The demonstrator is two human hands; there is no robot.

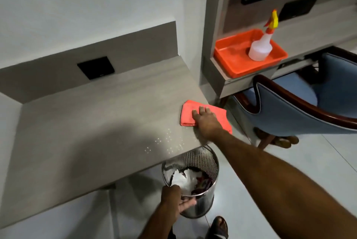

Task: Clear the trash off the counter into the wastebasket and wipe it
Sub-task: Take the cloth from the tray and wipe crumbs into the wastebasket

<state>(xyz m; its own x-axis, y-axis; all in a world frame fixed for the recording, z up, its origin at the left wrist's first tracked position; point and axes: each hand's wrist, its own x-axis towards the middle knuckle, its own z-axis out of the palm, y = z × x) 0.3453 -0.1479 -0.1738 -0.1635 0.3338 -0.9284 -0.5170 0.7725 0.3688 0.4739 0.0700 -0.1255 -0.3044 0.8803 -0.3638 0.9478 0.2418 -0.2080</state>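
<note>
On the counter [81,122] the right hand [206,122] presses flat on the cloth [201,112]; the left hand [173,198] grips the wastebasket [201,161] rim.

Folded pink cloth [195,114] lies flat at the tabletop's [87,122] three o'clock edge — steel wastebasket [201,161] at five, trash-filled.

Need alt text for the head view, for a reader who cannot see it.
The right hand presses a folded coral-pink cloth flat on the grey wood-grain counter near its right edge. The left hand grips the rim of a perforated steel wastebasket holding crumpled trash below the counter's front edge.
</note>
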